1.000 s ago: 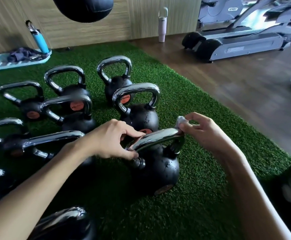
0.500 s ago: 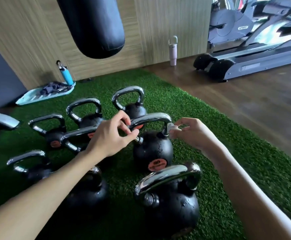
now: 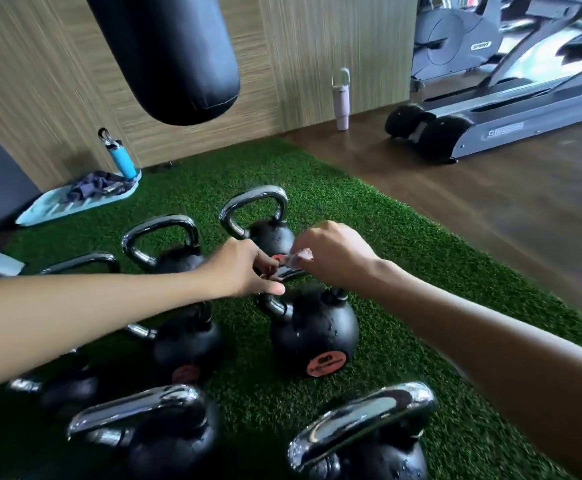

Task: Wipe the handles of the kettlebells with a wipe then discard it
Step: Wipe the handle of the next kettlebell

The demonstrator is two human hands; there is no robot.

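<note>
Several black kettlebells with chrome handles stand on green turf (image 3: 403,237). Both hands are on the handle of the middle kettlebell (image 3: 313,330), which has an orange label. My left hand (image 3: 244,268) grips the left end of that handle. My right hand (image 3: 331,254) pinches a small whitish wipe (image 3: 298,258) against the top of the handle. Most of the handle is hidden under the two hands. The nearest kettlebell (image 3: 362,431) sits at the bottom, and another kettlebell (image 3: 258,220) stands just behind my hands.
A black punching bag (image 3: 171,53) hangs overhead at the top left. A blue bottle (image 3: 121,157) and a light blue tray (image 3: 74,202) with cloth lie by the wooden wall. A pale bottle (image 3: 340,98) stands on the wood floor. Treadmills (image 3: 507,116) fill the right.
My view and both hands have moved forward from the nearest kettlebell to the one behind it. My right hand with the wipe now sits on top of that handle.
</note>
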